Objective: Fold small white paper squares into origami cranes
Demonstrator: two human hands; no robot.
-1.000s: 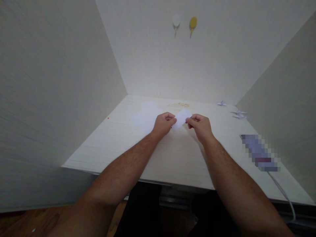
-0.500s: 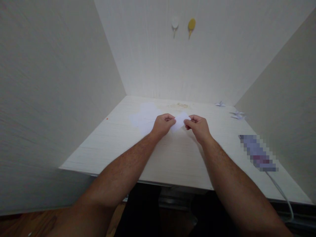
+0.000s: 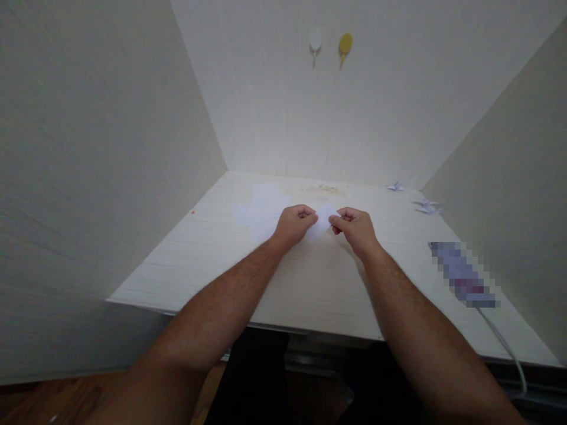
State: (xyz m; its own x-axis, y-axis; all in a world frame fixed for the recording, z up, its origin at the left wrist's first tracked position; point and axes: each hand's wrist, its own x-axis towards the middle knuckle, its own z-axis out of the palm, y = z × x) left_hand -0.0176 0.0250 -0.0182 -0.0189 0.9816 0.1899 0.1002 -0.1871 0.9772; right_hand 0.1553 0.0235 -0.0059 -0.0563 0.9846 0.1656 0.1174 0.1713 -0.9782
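Observation:
Between my hands is a small white sheet of paper (image 3: 323,221), held a little above the tabletop. My left hand (image 3: 296,223) pinches its left side between thumb and fingers. On the opposite side, my right hand (image 3: 353,224) grips the paper's right edge, thumb on top and fingers curled beneath. Part of the sheet is hidden by the fingertips, and any crease in it is too faint to make out. Just left of my left hand, several loose white paper sheets (image 3: 261,206) lie overlapping on the table.
The pale table (image 3: 190,271) is closed in by walls at the back and sides. Small folded paper shapes (image 3: 427,206) rest at the far right. A pixelated flat object (image 3: 463,274) with a cable (image 3: 502,342) lies at right. White (image 3: 315,41) and yellow (image 3: 345,43) hooks hang on the back wall.
My left hand has shifted very slightly right, nearer my right hand. The held paper shows a little less between them and its angle differs slightly.

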